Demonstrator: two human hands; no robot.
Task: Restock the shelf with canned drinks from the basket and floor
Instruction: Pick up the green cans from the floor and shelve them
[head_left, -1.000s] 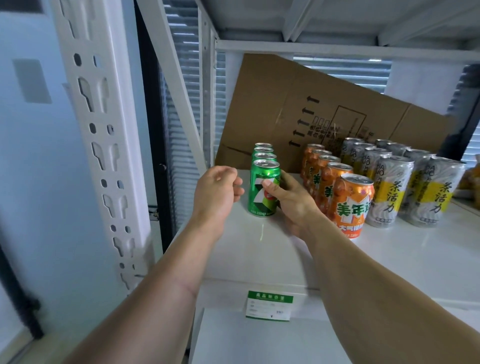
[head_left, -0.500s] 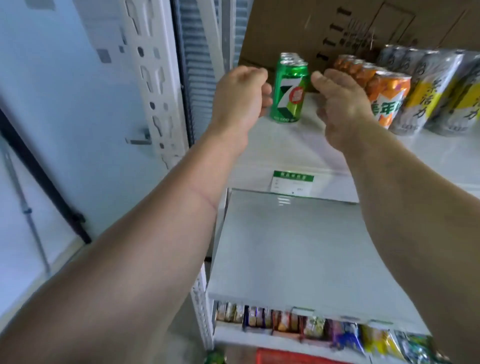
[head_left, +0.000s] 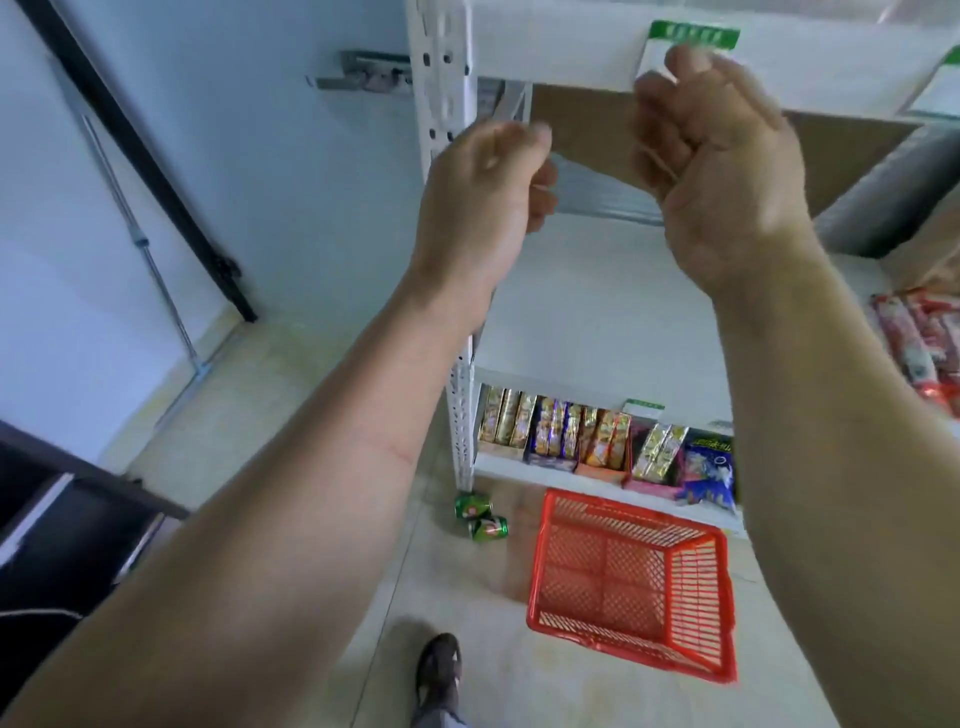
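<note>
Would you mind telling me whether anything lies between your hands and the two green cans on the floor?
Nothing visible does: both hands are empty, and the green cans lie on open floor left of the red basket.

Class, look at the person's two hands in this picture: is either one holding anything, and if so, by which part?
Nothing is held. The left hand and right hand hang loosely curled and empty in front of the white metal shelf.

Tiled floor, two green cans lying beside red basket
</note>
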